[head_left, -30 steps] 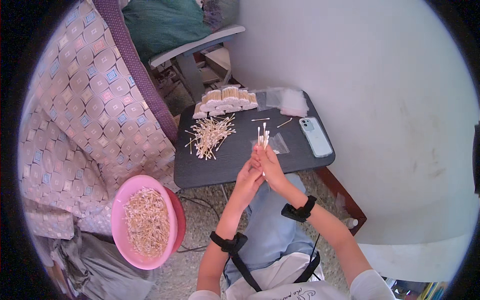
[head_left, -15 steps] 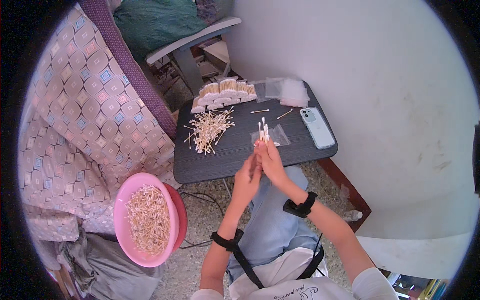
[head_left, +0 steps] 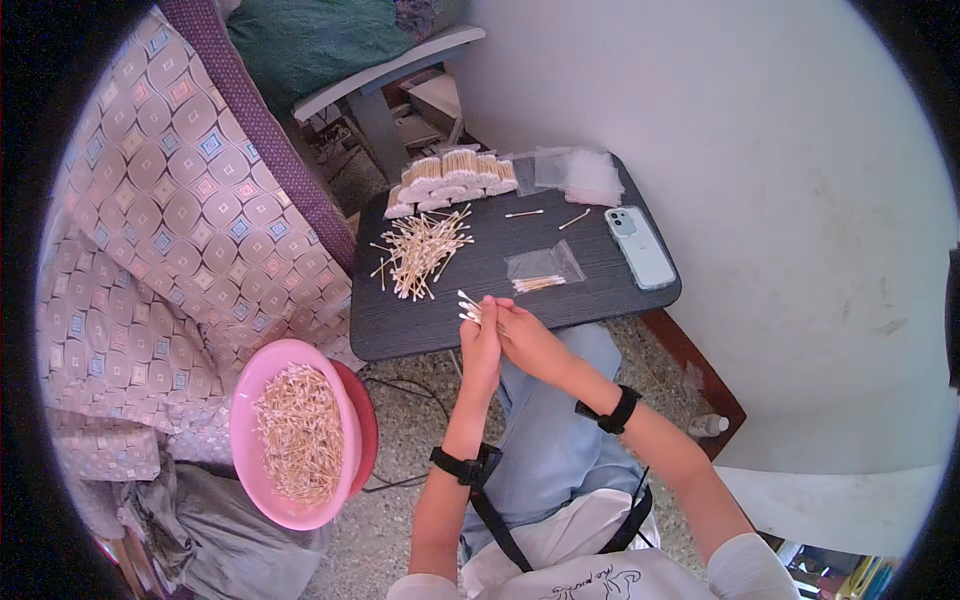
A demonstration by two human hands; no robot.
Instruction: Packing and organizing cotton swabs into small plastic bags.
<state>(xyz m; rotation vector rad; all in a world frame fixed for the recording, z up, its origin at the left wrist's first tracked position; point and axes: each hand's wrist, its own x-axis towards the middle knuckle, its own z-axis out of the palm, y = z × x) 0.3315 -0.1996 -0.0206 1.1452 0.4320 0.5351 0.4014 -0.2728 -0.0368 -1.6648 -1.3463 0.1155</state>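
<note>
A few cotton swabs [head_left: 468, 305] poke out at the upper left of my two hands, over the table's near edge, their white tips fanned. My left hand [head_left: 480, 345] is closed around them from the left. Pressed against it, my right hand [head_left: 528, 342] is closed on the same swabs, whose lower parts are hidden by the fingers. Just beyond the hands lies a clear plastic bag [head_left: 548, 262] with several swabs in or on it. To the left spreads a loose heap of cotton swabs [head_left: 422, 252] on the dark table [head_left: 410, 335].
Stacked swab bundles [head_left: 455, 180] stand at the table's back, beside empty clear bags [head_left: 585, 178]. Two single swabs [head_left: 574, 219] lie near a phone [head_left: 640, 248] at the right. A pink basin [head_left: 240, 440] full of swabs is at lower left. A wall [head_left: 780, 250] borders the right.
My hands have come together and moved left and nearer to me. The swabs, upright before, now tilt leftward. The small bag is uncovered.
</note>
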